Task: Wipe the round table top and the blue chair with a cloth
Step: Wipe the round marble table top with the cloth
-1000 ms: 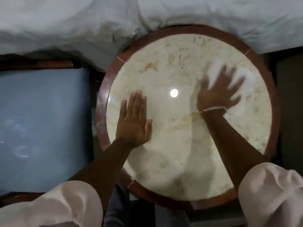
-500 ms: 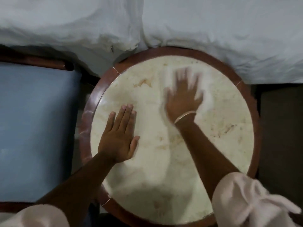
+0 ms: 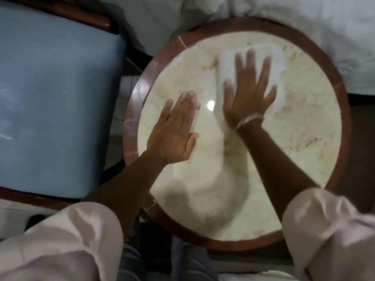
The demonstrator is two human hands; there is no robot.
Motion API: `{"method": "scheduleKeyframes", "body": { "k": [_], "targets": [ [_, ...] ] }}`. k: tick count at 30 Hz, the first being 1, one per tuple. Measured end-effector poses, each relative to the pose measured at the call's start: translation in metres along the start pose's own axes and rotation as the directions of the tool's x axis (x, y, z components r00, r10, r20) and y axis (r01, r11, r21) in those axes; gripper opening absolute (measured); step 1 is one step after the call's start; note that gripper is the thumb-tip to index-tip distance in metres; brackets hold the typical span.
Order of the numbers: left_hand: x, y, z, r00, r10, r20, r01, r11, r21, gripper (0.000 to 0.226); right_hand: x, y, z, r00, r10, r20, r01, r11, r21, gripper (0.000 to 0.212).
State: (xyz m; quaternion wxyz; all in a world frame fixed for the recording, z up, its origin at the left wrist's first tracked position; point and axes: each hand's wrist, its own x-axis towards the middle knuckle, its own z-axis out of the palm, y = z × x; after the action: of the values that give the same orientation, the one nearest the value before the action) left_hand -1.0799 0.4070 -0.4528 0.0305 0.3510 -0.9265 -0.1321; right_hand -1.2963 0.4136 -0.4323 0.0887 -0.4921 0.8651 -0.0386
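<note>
The round table (image 3: 304, 159) has a cream marble top inside a brown wooden rim. My right hand (image 3: 248, 92), wearing a bracelet, lies flat with fingers spread on a white cloth (image 3: 227, 63) at the far middle of the top. The cloth shows past the fingers and at both sides of the palm. My left hand (image 3: 174, 130) rests flat on the bare marble near the left rim, fingers together, holding nothing. The blue chair (image 3: 56, 102) with a padded seat and dark wooden frame stands to the left of the table.
White bedding (image 3: 304, 17) lies bunched along the far side, touching the table's far rim. A narrow strip of tiled floor (image 3: 121, 110) shows between chair and table. My knees and pale sleeves fill the near edge.
My right hand with the cloth swept from the right side of the top toward the far middle. My left hand stayed pressed on the left part. The view shifted, so the table sits further right.
</note>
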Motion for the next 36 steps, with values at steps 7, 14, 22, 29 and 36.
{"method": "scheduleKeyframes", "body": {
  "k": [7,14,22,29,36],
  "targets": [
    [-0.002,0.001,0.002,1.0,-0.006,0.004,0.006,1.0,0.017,0.077,-0.224,0.03,0.003,0.746,0.664,0.054,-0.664,0.737,0.125,0.065],
    [-0.011,-0.009,-0.037,0.992,-0.031,0.122,0.078,0.912,-0.402,0.064,-0.284,-0.145,0.041,0.869,0.487,0.092,-0.495,0.86,0.125,0.065],
    [-0.133,0.088,-0.038,0.985,-0.172,0.007,0.157,0.88,-0.449,0.063,-0.231,-0.035,-0.013,0.871,0.49,0.039,-0.426,0.712,0.558,0.04],
    [-0.089,0.04,-0.012,0.964,-0.263,0.027,0.264,0.962,-0.072,0.071,-0.125,-0.009,0.01,0.976,0.048,0.211,-0.045,0.999,-0.018,0.065],
    [-0.156,0.082,-0.009,0.874,-0.485,0.007,0.485,0.874,-0.035,0.077,-0.133,-0.019,0.022,0.991,0.056,0.123,-0.047,0.996,-0.08,0.072]
  ]
}}
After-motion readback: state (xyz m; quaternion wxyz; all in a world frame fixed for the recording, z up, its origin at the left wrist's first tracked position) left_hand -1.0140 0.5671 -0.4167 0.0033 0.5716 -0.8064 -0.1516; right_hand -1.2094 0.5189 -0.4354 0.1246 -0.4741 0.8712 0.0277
